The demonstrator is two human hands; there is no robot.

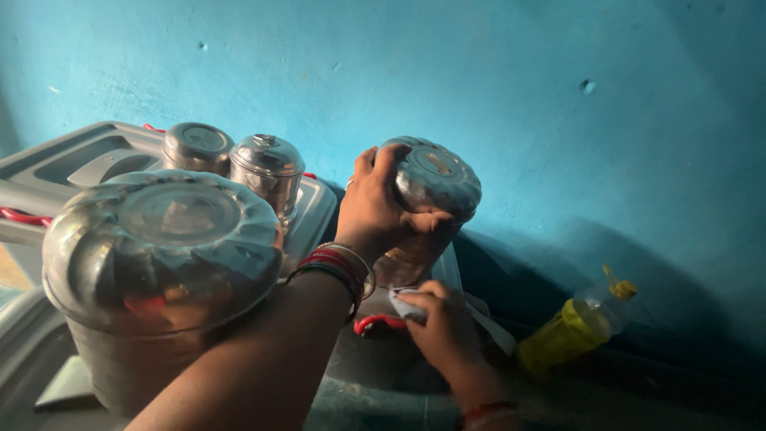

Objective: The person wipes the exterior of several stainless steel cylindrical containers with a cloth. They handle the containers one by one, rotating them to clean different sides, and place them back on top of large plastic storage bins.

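Observation:
My left hand (pixel 373 209), with several red and green bangles on the wrist, is clamped over the top of a lidded steel canister (pixel 437 182) and holds it tilted in front of the blue wall. Just below it, my right hand (pixel 440 321) pinches a small white cloth (pixel 405 304) close to the canister's base. Whether the cloth touches the canister is hidden by my fingers. Both hands are above a dark box with a red handle (pixel 377 322).
A large lidded steel pot (pixel 159 263) stands close at the left. Behind it, two smaller steel canisters (pixel 195 148) (pixel 269 166) sit on a grey plastic case (pixel 72 164). A yellow oil bottle (pixel 576 321) leans at the lower right by the turquoise wall (pixel 519 88).

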